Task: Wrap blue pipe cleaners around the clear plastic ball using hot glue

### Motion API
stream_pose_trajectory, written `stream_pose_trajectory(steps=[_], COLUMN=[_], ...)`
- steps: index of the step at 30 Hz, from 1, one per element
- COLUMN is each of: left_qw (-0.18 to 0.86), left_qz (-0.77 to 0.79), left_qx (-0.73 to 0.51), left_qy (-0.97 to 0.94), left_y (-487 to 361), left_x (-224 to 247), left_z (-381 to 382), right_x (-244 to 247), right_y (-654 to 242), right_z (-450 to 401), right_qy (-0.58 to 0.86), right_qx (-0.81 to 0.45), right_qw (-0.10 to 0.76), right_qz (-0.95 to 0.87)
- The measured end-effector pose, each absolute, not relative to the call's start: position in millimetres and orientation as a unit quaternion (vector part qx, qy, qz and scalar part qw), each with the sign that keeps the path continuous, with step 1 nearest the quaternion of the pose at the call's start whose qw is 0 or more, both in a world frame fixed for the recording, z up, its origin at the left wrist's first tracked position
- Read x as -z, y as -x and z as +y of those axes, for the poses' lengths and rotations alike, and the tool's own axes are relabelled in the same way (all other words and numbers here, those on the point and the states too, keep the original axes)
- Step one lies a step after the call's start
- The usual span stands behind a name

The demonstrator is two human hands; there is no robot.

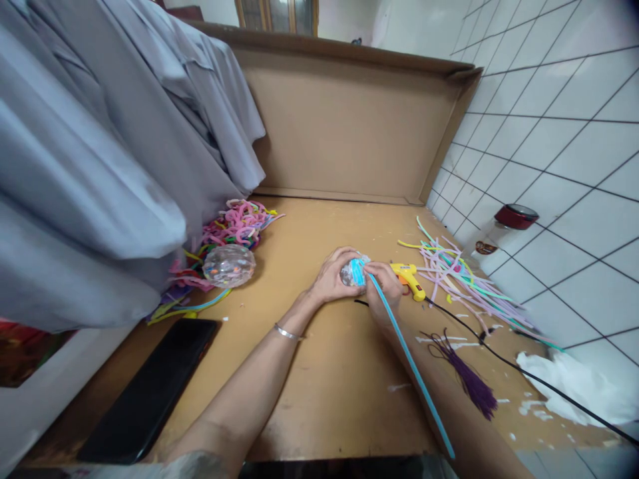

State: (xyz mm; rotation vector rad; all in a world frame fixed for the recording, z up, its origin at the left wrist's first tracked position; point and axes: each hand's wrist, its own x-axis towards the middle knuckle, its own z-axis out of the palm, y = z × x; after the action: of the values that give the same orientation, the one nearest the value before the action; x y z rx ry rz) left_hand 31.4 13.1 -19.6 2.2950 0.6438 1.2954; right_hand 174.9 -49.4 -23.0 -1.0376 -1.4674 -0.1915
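Here at the centre of the clock, the left hand (332, 276) curves around a small clear ball (346, 277), thumb and fingers spread to its width. The right hand (388, 287), pressed in close, pinches a sky-blue pipe cleaner (412, 362) against it, the long tail running out to five o'clock. And the progress? Partway, I'd judge: blue rows cover one patch, while clear surface shows bare towards nine o'clock, and most of that length hangs loose. The fingers hide the rest of the ball, so no full count.

Just beside the right hand, at three o'clock, lies a yellow glue gun (412, 278), with pastel pipe cleaners (462, 283) beyond. Over at nine, a larger clear ball (229, 266) shows no blue wrapping; the tangled pink pipe cleaners (242, 223) sit at ten. Purple threads (469, 379) lie at four, a black phone (150, 392) at eight.
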Motion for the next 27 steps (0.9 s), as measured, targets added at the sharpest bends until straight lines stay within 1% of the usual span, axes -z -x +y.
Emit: stream_pose_trajectory(steps=[6, 12, 18, 27], left_qw=[0.224, 0.222, 0.227, 0.234], left_qz=[0.23, 0.224, 0.223, 0.217], left_qx=[-0.456, -0.459, -0.458, -0.457], left_qy=[-0.83, -0.831, -0.83, -0.83], left_y=[-30.3, -30.2, -30.7, -30.4], left_x=[18.8, 19.8, 19.9, 19.2], left_z=[13.1, 14.1, 13.7, 13.3], right_x=[19.8, 21.6, 20.9, 16.2], right_y=[-173.0, -173.7, -174.0, -172.6], right_z=[-52.0, -48.5, -49.3, -53.3], right_qy=[0.447, 0.411, 0.449, 0.458], right_qx=[0.073, 0.089, 0.07, 0.027], right_qw=[0.611, 0.628, 0.612, 0.614], right_qz=[-0.648, -0.655, -0.648, -0.642])
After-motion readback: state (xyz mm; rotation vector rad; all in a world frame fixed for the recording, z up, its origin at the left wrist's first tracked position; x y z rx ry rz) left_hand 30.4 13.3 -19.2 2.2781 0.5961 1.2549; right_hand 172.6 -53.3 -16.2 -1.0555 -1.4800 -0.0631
